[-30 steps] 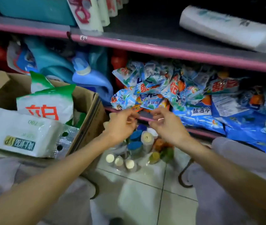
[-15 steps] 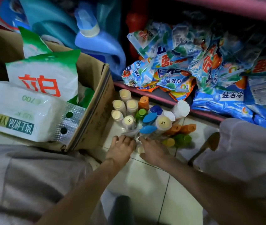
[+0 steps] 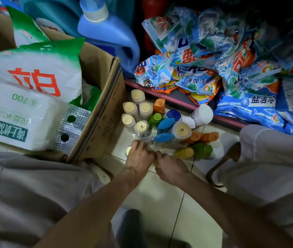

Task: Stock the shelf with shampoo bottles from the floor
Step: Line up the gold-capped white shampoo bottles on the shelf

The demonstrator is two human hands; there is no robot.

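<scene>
Bottles (image 3: pixel 161 126) are crowding the floor (image 3: pixel 160 197) by the shelf edge; left hand (image 3: pixel 138 159) and right hand (image 3: pixel 170 167), fingers curling on the nearest ones, are risking toppling neighbours.

Both hands (image 3: pixel 155 164) among floor bottles (image 3: pixel 161 126)

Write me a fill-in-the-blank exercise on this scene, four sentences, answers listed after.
1. The shampoo bottles stand on the tiled ____.
2. To their left sits an open ____ box.
3. The cap marked 39 lies ____ of the cap marked 19.
4. Left hand and right hand reach at the cluster's ____ edge.

Answers: floor; cardboard; right; near
</scene>
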